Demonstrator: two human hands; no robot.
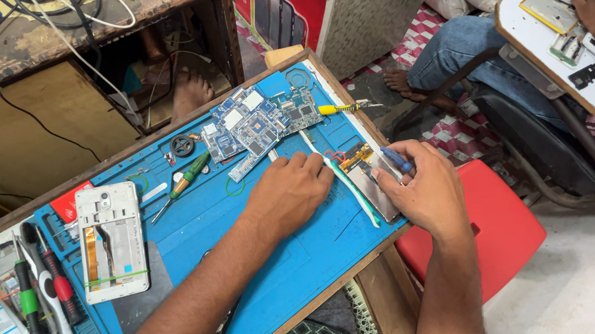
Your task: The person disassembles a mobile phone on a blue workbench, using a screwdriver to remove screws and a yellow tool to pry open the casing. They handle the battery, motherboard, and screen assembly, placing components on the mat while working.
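Disassembly looks underway: the right hand [420, 188] pinches a blue-handled tool [398, 159] against a small metal-backed phone part [372, 179] at the blue mat's [266, 269] right edge on the desk. The left hand [292, 190] rests palm-down, fingers loosely curled, holding nothing — next likely calls for steadying the part while prying gently.

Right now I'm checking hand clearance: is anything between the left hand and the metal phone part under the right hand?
Yes: a white-and-green tool lies on the blue mat between the left hand and the metal part held by the right hand.
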